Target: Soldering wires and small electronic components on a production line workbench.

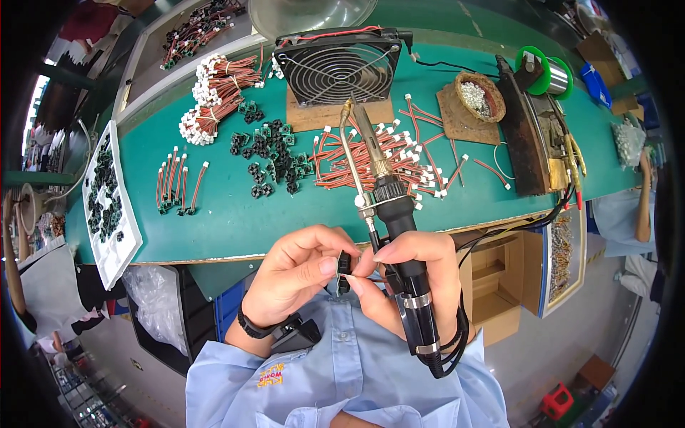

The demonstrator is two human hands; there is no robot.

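Just past the table's near edge, my left hand (294, 269) pinches a small black part with a green board (344, 272) between thumb and fingers. My right hand (434, 265) is closed round a black soldering iron (394, 203), whose metal tip and thin feed tube point away over the table. Thumb and fingertip of that same hand meet beside the small part, with a bit of red wire showing there. Loose red wires with white plugs (399, 162) lie beyond the iron. Left of them sits a heap of black-and-green parts (275, 153).
A black fan (339, 68) stands at the back. Bundled wires (214, 107) and a white tray (114, 253) of parts lie left, near several wired parts (178, 182). On the right are a round bowl (492, 96), a solder spool (556, 75) and a dark upright board (519, 135).
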